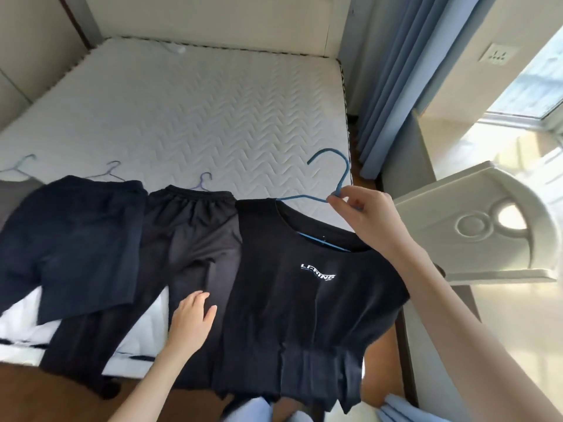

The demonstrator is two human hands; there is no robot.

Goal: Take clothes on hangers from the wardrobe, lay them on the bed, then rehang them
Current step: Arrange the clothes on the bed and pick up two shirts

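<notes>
Head view: black T-shirt on a blue hanger, spread over the bed's near right corner, hem drooping past the near edge toward the floor; right hand pinched shut on the hanger at the base of the hook, thumb and forefinger around the wire, hook pointing up and away toward the far edge; left hand open, palm down, fingers loosely spread, resting flat on the dark trousers just beside the shirt's left side, gripping nothing.

Along the near edge, leftward: trousers on a purple hanger, then navy shorts with a pale hook showing above the waistband; one more hook at the left edge, its garment mostly out of frame; far half of the mattress bare.

Handling, by judgement: shirt light, soft and limp, sure to sag and fold wherever unsupported; thin hanger stiff but slick, so fabric likely to slide off a shoulder if tilted; best hold at the hook's neck, hanger kept level, free hand under or against the body of the shirt to steady the hanging hem; nothing fragile here.
</notes>
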